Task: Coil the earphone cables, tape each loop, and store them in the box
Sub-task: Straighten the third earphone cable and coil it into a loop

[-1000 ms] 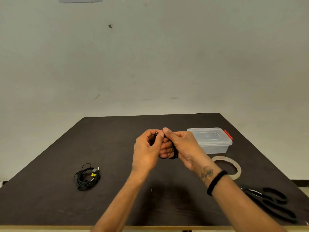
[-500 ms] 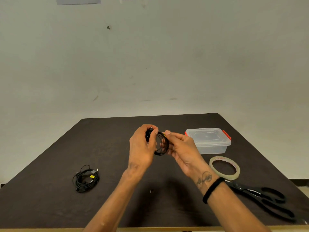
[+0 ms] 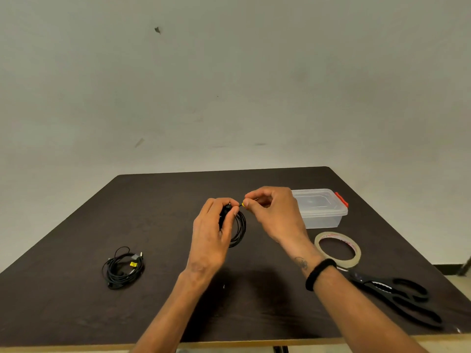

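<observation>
The hands have moved apart: the left hand (image 3: pixel 212 225) grips the coiled earphone cable (image 3: pixel 239 229) above the table (image 3: pixel 158 215), and the right hand (image 3: pixel 274 212) now pinches its yellow-tagged end (image 3: pixel 244 205). The coil looks nearly finished; taping is next.

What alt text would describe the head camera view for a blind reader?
Above a dark table, the left hand holds a coiled black earphone cable while the right hand pinches its end. Nearby lie another cable bundle, a lidded box, tape and scissors.
</observation>
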{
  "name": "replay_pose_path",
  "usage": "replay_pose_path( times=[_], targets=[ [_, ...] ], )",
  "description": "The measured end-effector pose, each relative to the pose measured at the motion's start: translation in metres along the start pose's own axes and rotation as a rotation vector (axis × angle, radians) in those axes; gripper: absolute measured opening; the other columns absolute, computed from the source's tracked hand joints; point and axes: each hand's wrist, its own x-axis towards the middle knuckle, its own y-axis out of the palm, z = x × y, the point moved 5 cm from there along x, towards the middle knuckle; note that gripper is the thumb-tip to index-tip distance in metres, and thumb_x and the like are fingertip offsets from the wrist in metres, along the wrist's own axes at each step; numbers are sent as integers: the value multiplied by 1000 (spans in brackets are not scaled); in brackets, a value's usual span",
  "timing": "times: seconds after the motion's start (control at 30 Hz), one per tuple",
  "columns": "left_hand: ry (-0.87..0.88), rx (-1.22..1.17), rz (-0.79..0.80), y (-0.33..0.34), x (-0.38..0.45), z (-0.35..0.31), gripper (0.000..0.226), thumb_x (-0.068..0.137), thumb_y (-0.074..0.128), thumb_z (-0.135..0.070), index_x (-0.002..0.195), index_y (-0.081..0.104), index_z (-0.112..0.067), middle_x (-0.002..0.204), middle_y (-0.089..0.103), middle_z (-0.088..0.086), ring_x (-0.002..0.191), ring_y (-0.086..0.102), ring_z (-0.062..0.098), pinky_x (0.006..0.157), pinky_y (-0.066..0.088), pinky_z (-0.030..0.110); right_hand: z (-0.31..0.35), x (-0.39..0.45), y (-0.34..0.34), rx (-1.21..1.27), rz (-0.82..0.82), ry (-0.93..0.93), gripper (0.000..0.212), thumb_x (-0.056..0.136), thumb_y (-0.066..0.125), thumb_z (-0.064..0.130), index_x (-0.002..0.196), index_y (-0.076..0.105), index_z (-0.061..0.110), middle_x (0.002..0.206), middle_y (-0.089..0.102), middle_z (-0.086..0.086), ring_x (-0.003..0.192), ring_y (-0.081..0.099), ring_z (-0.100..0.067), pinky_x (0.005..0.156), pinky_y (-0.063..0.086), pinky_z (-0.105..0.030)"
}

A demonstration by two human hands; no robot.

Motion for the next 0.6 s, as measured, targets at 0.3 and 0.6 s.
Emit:
replay_pose_path(
  times=[0.3,0.6],
  targets=[
    [-223,-249,111,-5,3,12,9,100,67,-26,108,71,-26,100,72,-10,86,71,15,67,57,23,-12,-7,-3,500,149,328,13,83,86,8,92,79,2,81,74,-11,68,65,-15,62,57,-26],
    [53,102,126,1,-5,-3,18,100,65,-8,115,66,-19,112,59,-10,98,60,1,85,47,8,-3,-59,28,1084,177,788,9,93,68,-5,98,75,-5,86,77,-18,60,66,-12,54,59,-20]
  ],
)
